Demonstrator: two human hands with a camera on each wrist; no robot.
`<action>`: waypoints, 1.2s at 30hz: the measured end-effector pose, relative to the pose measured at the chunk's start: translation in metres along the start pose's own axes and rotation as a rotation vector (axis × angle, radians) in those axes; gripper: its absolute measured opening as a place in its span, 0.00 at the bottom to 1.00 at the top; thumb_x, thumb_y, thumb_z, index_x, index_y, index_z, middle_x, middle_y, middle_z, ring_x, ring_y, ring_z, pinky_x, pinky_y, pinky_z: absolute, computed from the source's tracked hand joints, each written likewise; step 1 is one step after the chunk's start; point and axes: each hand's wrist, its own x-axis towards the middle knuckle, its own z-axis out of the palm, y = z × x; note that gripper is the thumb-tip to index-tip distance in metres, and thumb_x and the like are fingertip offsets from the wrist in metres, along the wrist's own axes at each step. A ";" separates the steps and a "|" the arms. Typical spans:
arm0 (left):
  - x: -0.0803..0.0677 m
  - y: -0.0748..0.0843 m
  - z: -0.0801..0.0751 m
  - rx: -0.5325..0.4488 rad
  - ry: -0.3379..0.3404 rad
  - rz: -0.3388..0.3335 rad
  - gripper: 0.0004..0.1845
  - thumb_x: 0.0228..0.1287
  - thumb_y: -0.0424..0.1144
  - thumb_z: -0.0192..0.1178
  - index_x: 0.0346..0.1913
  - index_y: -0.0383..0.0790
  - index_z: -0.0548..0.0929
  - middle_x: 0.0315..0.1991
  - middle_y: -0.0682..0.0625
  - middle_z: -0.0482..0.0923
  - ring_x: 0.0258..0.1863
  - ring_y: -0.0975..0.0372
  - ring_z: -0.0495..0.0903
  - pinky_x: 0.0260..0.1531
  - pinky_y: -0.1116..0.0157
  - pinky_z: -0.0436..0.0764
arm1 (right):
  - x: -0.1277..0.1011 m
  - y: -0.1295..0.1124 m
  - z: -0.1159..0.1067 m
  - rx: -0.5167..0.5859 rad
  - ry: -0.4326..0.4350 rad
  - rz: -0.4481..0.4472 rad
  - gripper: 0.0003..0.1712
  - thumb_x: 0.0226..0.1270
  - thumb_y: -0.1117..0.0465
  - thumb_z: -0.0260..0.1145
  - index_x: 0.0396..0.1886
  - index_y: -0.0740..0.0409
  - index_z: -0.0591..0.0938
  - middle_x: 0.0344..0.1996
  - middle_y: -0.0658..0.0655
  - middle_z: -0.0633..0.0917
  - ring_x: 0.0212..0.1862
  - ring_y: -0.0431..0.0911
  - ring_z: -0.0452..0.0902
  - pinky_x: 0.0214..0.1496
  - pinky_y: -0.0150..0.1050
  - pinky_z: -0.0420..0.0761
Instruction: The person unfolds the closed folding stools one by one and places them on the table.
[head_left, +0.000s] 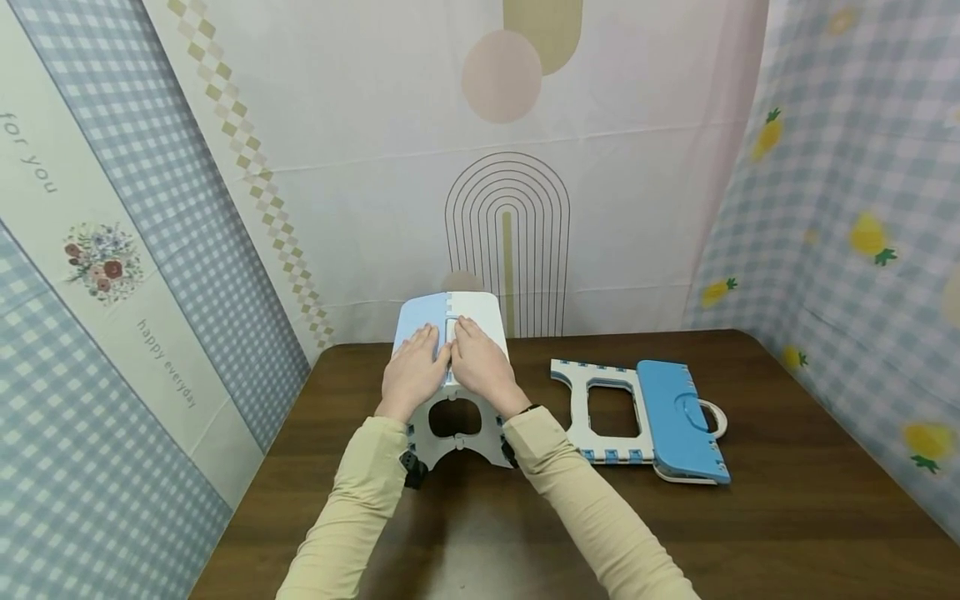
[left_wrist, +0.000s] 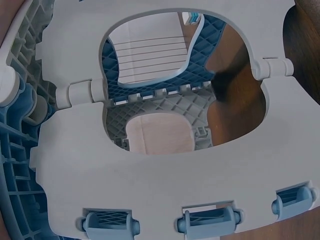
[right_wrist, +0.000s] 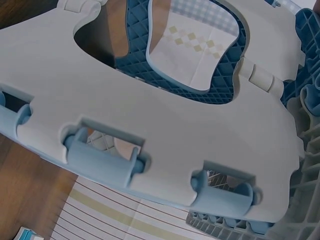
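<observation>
Blue-and-white plastic folding stool (head_left: 452, 367) stood near back edge of dark wooden table (head_left: 787, 500), seat halves nearly level. Left hand (head_left: 412, 371) laid flat on blue half, right hand (head_left: 482, 367) flat on white half, fingers straight, nothing gripped. Step judged: seat being pressed open. Next move likely calls for even downward push at centre seam. Second folding stool (head_left: 645, 412) lain collapsed flat, well apart to right.
</observation>
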 end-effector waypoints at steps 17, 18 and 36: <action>0.003 0.003 -0.005 0.025 -0.058 0.012 0.34 0.77 0.54 0.32 0.76 0.37 0.53 0.78 0.43 0.49 0.78 0.54 0.48 0.78 0.54 0.48 | 0.004 -0.001 -0.002 -0.113 -0.010 -0.025 0.27 0.78 0.59 0.40 0.70 0.68 0.65 0.72 0.61 0.65 0.75 0.51 0.58 0.78 0.41 0.58; 0.004 0.003 -0.005 0.028 -0.062 0.012 0.34 0.77 0.54 0.32 0.76 0.37 0.53 0.78 0.43 0.49 0.78 0.54 0.48 0.78 0.54 0.48 | 0.004 -0.001 -0.002 -0.125 -0.012 -0.030 0.27 0.78 0.59 0.40 0.70 0.68 0.65 0.72 0.61 0.65 0.75 0.51 0.58 0.78 0.41 0.58; 0.003 0.005 -0.006 0.051 -0.115 0.027 0.33 0.78 0.52 0.28 0.77 0.36 0.48 0.79 0.43 0.44 0.79 0.52 0.44 0.78 0.52 0.45 | 0.002 -0.002 -0.004 -0.149 -0.095 -0.004 0.30 0.79 0.56 0.38 0.74 0.66 0.57 0.76 0.61 0.56 0.78 0.52 0.50 0.80 0.45 0.53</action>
